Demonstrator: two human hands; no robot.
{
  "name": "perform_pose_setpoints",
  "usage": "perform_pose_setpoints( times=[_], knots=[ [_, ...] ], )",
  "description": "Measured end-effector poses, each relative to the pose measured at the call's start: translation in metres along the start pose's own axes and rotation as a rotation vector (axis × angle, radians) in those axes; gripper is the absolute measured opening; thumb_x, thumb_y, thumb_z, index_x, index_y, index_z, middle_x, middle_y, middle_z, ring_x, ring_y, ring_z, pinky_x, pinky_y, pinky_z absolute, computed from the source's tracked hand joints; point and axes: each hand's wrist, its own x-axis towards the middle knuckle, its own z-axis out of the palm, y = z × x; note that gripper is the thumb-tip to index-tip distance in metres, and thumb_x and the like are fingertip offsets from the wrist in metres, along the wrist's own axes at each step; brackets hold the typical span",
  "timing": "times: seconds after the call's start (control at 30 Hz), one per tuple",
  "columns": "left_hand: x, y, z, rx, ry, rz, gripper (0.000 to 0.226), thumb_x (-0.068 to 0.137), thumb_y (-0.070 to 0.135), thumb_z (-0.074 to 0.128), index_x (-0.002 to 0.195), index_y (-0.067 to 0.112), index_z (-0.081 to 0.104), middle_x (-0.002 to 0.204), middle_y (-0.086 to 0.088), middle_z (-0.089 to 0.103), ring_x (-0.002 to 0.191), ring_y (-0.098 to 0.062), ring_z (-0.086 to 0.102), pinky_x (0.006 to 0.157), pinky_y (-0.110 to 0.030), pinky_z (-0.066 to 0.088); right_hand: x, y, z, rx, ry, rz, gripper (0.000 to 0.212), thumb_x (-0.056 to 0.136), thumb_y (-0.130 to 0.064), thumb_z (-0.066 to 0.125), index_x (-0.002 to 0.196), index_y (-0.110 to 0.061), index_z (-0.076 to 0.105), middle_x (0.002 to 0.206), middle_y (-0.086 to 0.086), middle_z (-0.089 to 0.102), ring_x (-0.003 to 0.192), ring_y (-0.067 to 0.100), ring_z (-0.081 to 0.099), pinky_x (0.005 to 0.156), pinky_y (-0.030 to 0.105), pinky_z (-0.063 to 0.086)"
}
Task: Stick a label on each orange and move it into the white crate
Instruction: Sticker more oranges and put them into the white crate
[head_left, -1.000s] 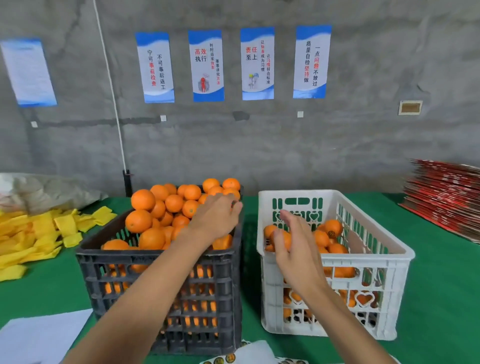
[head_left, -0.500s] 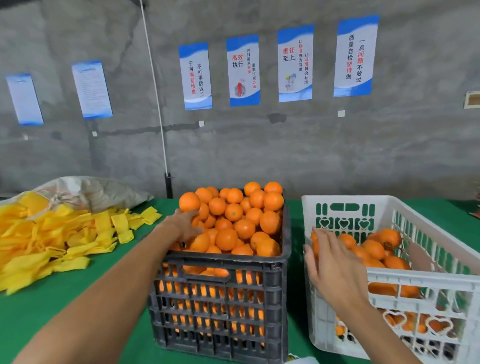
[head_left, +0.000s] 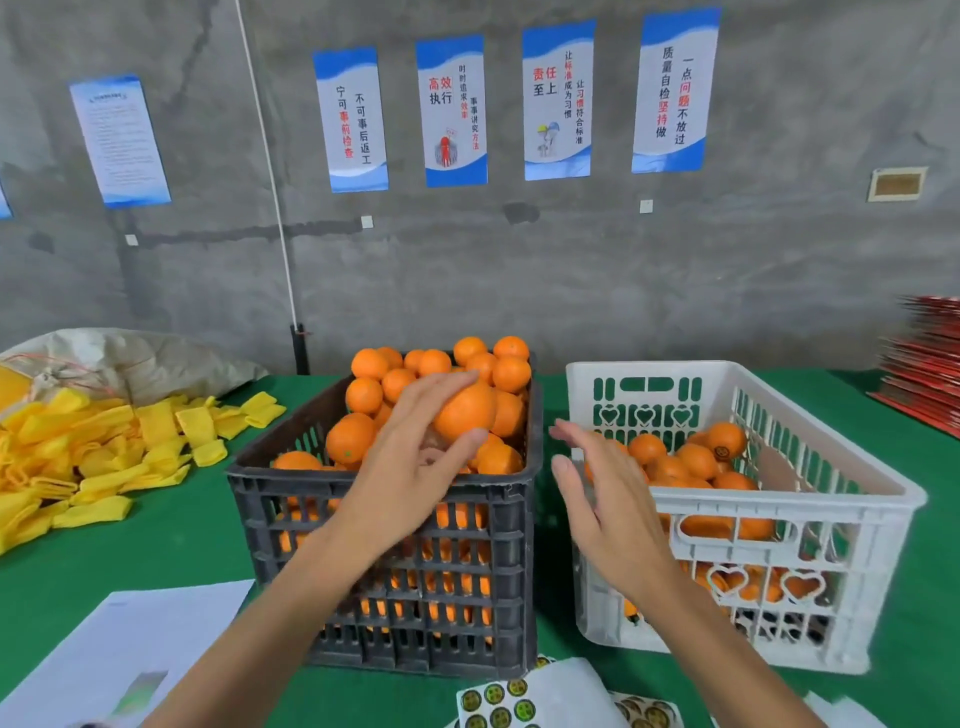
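Orange (head_left: 466, 418) — now in left hand (head_left: 415, 462)

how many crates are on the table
2. The dark crate stands at the centre, heaped with oranges, and the white crate stands just to its right, partly filled. Nothing suggests another one hidden.

Slatted plastic white crate (head_left: 737, 499); green cloth table (head_left: 171, 540).
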Motion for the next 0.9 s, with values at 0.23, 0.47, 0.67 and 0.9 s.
perform_pose_setpoints(
  times=[0.23, 0.47, 0.67, 0.9],
  knots=[
    [-0.06, 0.027, 0.072, 0.343, 0.051, 0.434, 0.054, 0.1, 0.014, 0.065, 0.148, 0.03, 0.047, 0.162, -0.008, 0.029, 0.146, -0.025, 0.039, 0.099, -0.042, 0.057, -0.085, -0.028, -0.012, 0.432, 0.003, 0.024, 0.057, 0.106, -0.046, 0.05, 0.157, -0.034, 0.028, 0.141, -0.025, 0.054, 0.123, 0.007, 0.061, 0.1, 0.016, 0.046],
    [-0.149, 0.02, 0.146, 0.098, -0.104, 0.06, 0.057, 0.103, 0.023, 0.058, 0.15, 0.042, 0.033, 0.164, 0.005, 0.015, 0.132, -0.026, 0.05, 0.084, -0.041, 0.065, -0.158, 0.011, -0.016, 0.324, -0.17, 0.284, 0.048, 0.095, -0.066, 0.055, 0.137, -0.064, 0.032, 0.119, -0.035, 0.063, 0.101, -0.001, 0.066, 0.08, 0.016, 0.053],
    [-0.195, -0.004, 0.174, 0.069, -0.198, -0.196, 0.06, 0.104, 0.021, 0.063, 0.15, 0.044, 0.031, 0.158, 0.021, 0.01, 0.1, 0.004, 0.048, 0.076, -0.034, 0.062, -0.163, 0.044, -0.024, 0.162, -0.368, 0.358, 0.016, 0.1, -0.043, 0.06, 0.1, -0.032, 0.072, 0.08, -0.016, 0.072, 0.072, 0.009, 0.067, 0.072, 0.041, 0.056],
    [-0.198, -0.003, 0.179, -0.002, -0.096, -0.303, 0.068, 0.103, 0.015, 0.064, 0.151, 0.047, 0.029, 0.16, 0.009, 0.016, 0.11, 0.016, 0.053, 0.073, -0.024, 0.058, -0.161, 0.053, -0.03, -0.109, -0.558, 0.715, 0.048, 0.101, -0.05, 0.056, 0.064, -0.023, 0.071, 0.052, -0.014, 0.065, 0.049, 0.001, 0.057, 0.058, 0.026, 0.045]
  ],
)
